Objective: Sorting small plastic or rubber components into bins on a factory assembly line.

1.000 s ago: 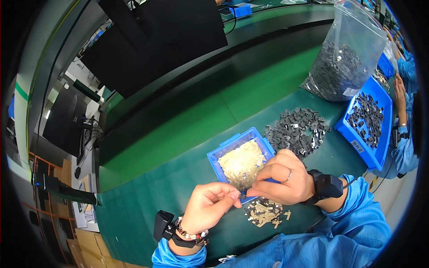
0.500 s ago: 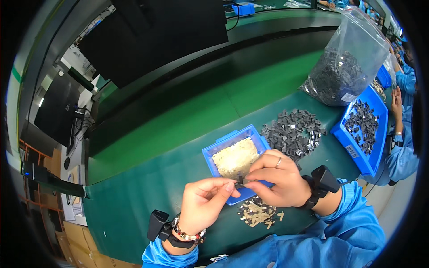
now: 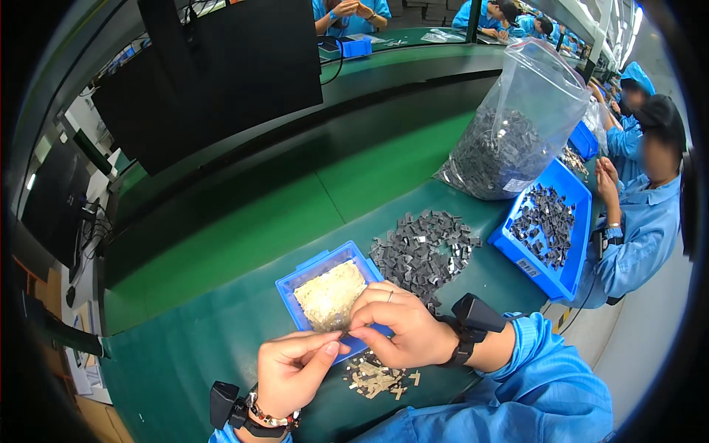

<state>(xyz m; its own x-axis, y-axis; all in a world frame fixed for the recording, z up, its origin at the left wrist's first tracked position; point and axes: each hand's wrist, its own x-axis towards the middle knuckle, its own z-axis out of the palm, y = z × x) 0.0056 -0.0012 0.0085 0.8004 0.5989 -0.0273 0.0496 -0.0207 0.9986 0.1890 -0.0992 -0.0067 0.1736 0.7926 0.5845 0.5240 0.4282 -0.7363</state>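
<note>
In front of me, my left hand [image 3: 299, 368] and my right hand [image 3: 399, 325] meet fingertip to fingertip, both pinched closed. A small dark piece [image 3: 344, 335] shows as a sliver between them, mostly covered by the fingers. They are over the near edge of a blue bin [image 3: 289, 304], which holds a heap of small cream-coloured pieces [image 3: 330, 294]. Just below my hands, a loose pile of beige strips and small dark bits [image 3: 378, 376] lies on the green table mat. Past my right hand spreads a larger pile of small black plastic parts [image 3: 417, 255].
A large clear zip bag [image 3: 502, 144] of dark parts stands at the far right of the mat [image 3: 214, 325]. Beside it, a blue tray [image 3: 563, 284] holds more black parts. A co-worker [image 3: 642, 214] is at the right. A black monitor [image 3: 207, 85] hangs at the upper left.
The view has swung, so the bench and my hands appear farther left and more co-workers show. My hands stay pinched together; the dark piece between them shows less.
</note>
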